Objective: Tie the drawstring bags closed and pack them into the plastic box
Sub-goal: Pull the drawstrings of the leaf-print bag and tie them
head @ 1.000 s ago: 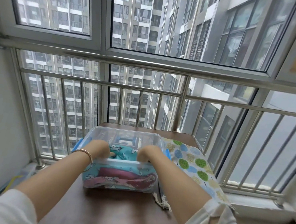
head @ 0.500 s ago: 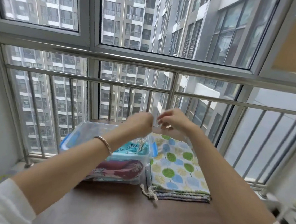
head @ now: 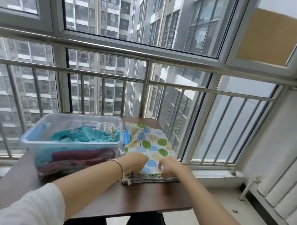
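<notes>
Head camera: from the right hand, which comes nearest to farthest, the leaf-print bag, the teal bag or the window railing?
1. Leaf-print bag: under the right hand, atop the stack.
2. Teal bag: to the left, inside the plastic box.
3. Window railing: beyond the table.

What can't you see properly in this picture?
All in the head view:
- Stack of flat bags: how many there are; only thin edges show under the leaf-print top bag.
- Left hand and right hand: fingertips curl onto the stack's near edge, so their grip is unclear.
- Plastic box: lower bags blur behind the cloudy wall, under the teal bag.
- Table: left corner cut off by the sleeve.
</notes>
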`<state>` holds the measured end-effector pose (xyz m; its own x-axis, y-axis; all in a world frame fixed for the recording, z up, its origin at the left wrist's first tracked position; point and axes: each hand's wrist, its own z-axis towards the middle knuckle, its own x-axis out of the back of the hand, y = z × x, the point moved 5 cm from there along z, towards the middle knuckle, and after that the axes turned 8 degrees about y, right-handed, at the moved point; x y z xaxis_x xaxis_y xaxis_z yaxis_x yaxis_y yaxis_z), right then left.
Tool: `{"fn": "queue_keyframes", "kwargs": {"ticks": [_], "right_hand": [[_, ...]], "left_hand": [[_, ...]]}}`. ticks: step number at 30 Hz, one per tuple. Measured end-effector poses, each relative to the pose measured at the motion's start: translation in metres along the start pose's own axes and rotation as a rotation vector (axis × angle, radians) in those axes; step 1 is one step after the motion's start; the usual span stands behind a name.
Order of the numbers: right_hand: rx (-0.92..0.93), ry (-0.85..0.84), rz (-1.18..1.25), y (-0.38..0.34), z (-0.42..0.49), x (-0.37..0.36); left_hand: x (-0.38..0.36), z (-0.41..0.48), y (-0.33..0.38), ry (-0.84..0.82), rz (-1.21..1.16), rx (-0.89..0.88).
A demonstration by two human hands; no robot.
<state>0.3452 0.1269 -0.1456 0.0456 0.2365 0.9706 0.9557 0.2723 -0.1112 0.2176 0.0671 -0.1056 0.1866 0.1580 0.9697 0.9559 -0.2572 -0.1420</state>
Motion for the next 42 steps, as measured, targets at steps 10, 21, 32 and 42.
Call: {"fn": "queue_keyframes", "kwargs": {"ticks": [10, 21, 32, 42], "right_hand": [[-0.131, 0.02, -0.118, 0.017, 0.007, 0.017], [-0.241, 0.018, 1.671, -0.024, 0.04, 0.103], [0.315, 0.364, 2.002, -0.055, 0.003, 0.235], [0.106, 1.118, 1.301, -0.023, -0.07, 0.269]], "left_hand": [[0.043, 0.008, -0.022, 0.242, -0.571, 0.257], [0.09, 0.034, -0.041, 0.4, -1.553, 0.415], [0.203, -0.002, -0.082, 0.733, -1.655, 0.151], [0.227, -0.078, -0.054, 0.868, -1.057, 0.003]]}}
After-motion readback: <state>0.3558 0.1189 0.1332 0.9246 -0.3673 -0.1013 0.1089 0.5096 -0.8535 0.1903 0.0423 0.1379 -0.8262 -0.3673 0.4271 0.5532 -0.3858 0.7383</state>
